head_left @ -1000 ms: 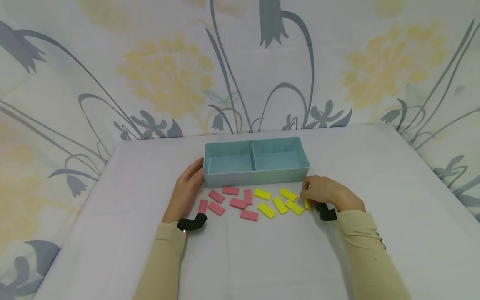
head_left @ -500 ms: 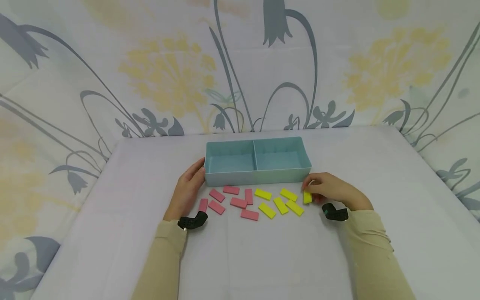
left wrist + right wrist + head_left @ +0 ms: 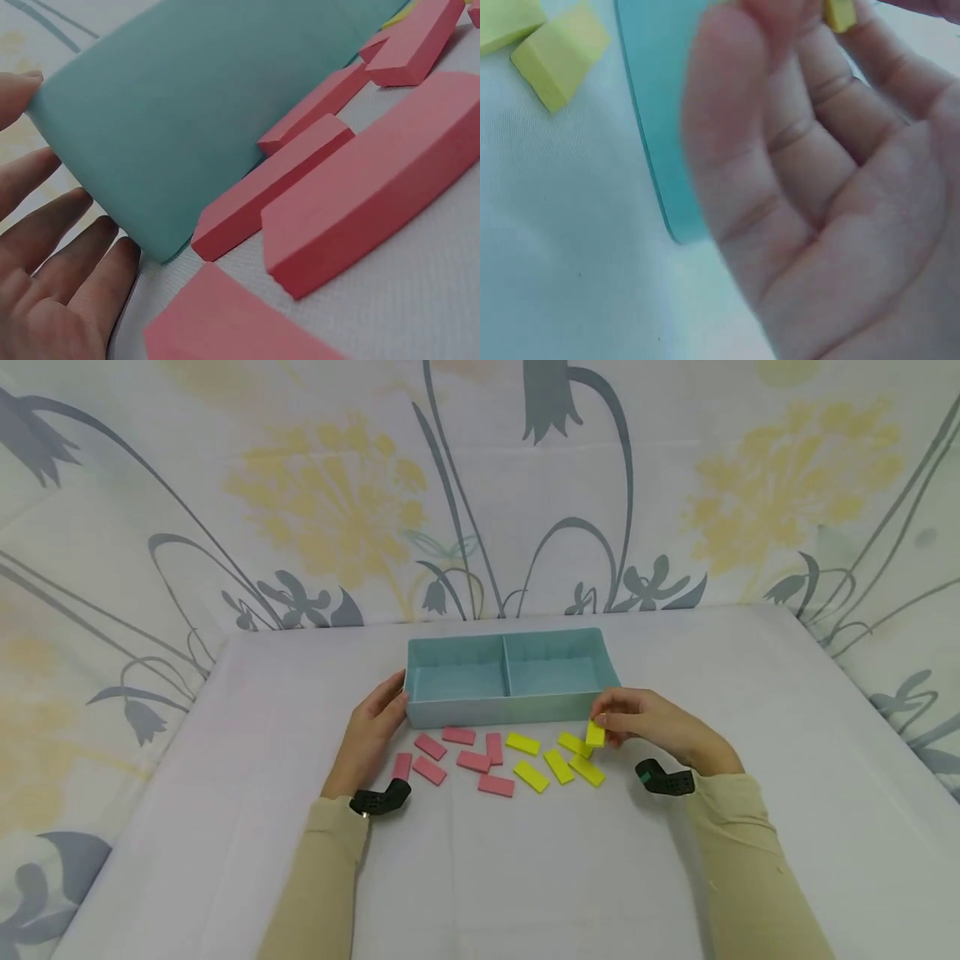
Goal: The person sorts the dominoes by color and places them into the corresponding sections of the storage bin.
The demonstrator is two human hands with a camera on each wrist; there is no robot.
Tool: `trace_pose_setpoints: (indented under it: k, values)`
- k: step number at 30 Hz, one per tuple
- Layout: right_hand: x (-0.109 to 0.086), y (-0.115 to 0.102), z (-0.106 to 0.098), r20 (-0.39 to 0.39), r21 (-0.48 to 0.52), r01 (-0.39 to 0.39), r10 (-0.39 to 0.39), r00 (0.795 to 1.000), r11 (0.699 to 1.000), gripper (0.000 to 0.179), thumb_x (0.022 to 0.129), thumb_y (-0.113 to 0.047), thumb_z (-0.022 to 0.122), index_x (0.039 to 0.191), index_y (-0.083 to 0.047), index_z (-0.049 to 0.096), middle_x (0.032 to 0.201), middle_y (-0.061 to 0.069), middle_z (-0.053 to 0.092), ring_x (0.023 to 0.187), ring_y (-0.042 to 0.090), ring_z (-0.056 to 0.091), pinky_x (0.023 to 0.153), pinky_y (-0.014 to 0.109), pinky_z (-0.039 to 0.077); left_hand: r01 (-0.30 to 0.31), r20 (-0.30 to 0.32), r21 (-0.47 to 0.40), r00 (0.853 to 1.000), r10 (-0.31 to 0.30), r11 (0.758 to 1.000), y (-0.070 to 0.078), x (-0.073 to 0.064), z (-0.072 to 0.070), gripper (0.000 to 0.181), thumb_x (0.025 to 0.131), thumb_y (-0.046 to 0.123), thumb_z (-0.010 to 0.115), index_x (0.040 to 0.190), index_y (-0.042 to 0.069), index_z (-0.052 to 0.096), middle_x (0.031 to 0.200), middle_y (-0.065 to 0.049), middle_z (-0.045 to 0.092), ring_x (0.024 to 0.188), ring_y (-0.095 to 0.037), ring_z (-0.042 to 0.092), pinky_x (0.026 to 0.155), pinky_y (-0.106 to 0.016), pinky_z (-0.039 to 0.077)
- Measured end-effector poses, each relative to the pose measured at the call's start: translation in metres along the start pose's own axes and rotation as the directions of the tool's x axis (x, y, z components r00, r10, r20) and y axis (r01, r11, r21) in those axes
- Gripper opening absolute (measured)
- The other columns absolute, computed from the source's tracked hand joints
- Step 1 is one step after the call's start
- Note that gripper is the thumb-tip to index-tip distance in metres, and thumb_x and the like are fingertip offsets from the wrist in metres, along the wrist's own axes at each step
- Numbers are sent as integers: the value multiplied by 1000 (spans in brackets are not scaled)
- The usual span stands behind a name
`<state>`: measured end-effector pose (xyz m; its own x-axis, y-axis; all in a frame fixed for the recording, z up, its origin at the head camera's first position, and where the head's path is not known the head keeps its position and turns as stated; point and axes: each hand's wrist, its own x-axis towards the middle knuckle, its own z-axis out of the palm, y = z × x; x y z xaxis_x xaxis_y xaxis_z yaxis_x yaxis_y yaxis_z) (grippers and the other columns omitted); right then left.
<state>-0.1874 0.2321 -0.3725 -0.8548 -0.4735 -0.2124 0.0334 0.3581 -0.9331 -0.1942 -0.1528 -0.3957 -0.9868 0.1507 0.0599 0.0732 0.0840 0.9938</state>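
A light-blue two-compartment box [image 3: 480,712] stands at the back of the table, and neither compartment shows anything in it. Against its left end rests my left hand [image 3: 367,731], the fingers fairly straight along the wall in the left wrist view. My right hand [image 3: 651,724] pinches a small yellow block [image 3: 595,734] between thumb and fingers, raised just before the box's front right part. In the right wrist view only a bit of that yellow block [image 3: 841,13] shows beyond the fingers. Other yellow blocks [image 3: 532,776] lie just left of that hand.
Several pink blocks [image 3: 496,785] lie scattered before the left half of the box, one pink block [image 3: 402,766] close to the left wrist. White cloth [image 3: 525,877] covers the table. Flower-patterned fabric [image 3: 480,485] hangs behind.
The right hand has picked up the yellow block from the table's right side and carried it up and slightly left, towards the box. The left hand has stayed at the box's end.
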Motion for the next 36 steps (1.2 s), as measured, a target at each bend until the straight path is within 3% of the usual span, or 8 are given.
trace_pose_setpoints:
  k: [7,18,25,36]
  values:
    - [6,-4,11,-74,86,77,-70,995,993,24,89,-20,55,103,-2,54,90,20,55,75,33,55,73,46,48,-9,-8,-15,1000,9,1000,-19,7,-5,50,91,29,52,137,16,37,140,-2,35,126,-17,34,96,-27,36]
    - [15,-9,24,-196,73,187,-170,966,980,27,89,-26,55,105,-4,56,93,23,56,78,32,55,71,40,49,-6,-7,-41,1000,6,999,-20,8,-6,48,91,28,51,136,17,39,139,-1,36,124,-16,36,95,-24,36]
    - [21,-6,29,-298,100,219,-181,937,971,30,90,-25,54,114,-7,54,103,13,58,77,32,58,63,37,51,-8,-3,-63,1000,8,998,-22,7,-6,53,88,35,54,136,16,38,139,-2,35,125,-17,35,95,-25,36]
    - [28,-5,35,-317,111,195,-151,936,975,38,88,-31,55,122,-14,50,116,9,55,80,28,62,61,36,51,-5,-1,-90,1000,5,996,-21,7,-5,53,88,34,54,136,16,38,140,-3,34,126,-19,34,97,-28,35]
